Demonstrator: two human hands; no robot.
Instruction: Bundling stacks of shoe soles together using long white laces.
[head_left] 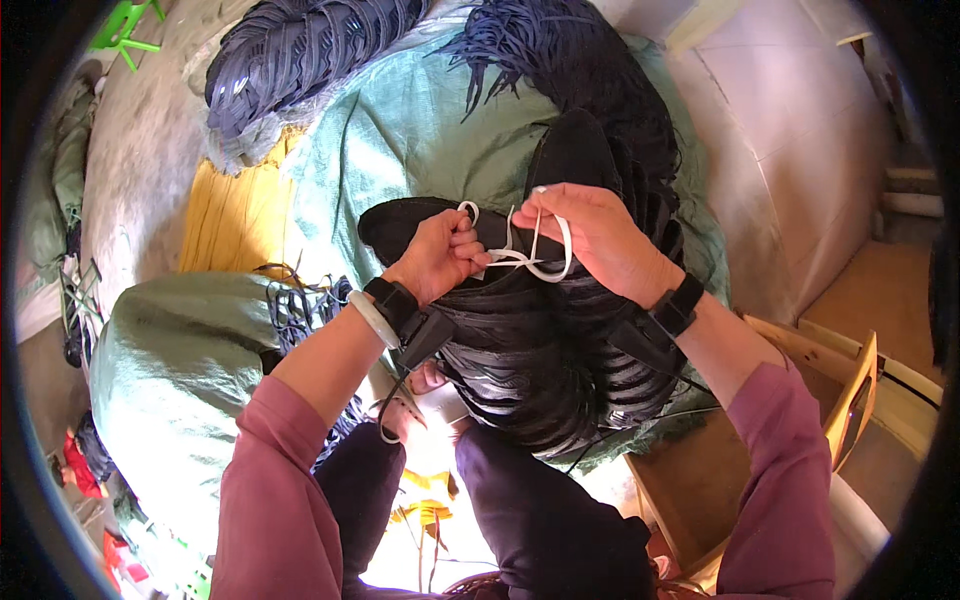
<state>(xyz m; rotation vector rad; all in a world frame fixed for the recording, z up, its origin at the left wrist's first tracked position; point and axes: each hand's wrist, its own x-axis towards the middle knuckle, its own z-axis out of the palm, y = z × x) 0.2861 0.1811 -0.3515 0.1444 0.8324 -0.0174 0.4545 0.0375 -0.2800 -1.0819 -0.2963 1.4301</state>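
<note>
Seen from above, a person in pink sleeves works over a thick bundle of black straps [530, 350] resting on their lap. This bundle is the landmark for everything else. At its top end, the left hand [440, 255] has its fingers [468, 240] closed, pinching one end of a thin white tie [530, 262]. Just to the right, the right hand [595, 240] also has its fingers [535, 215] closed on the tie, holding up a loop of it. The white tie stretches between the two hands, lying right over the top of the bundle. Both wrists wear black bands; the left one also carries a pale bangle [373, 318].

Behind the bundle spreads a pale green woven sack [420, 140]. Beyond that sack, farther from the person, lie two more heaps of dark blue straps [300, 50]. To the left of the bundle sits a yellow pile [235, 215], and nearer the person a second green sack [170, 360]. To the right of the bundle, low down, stands a light wooden frame [850, 390].
</note>
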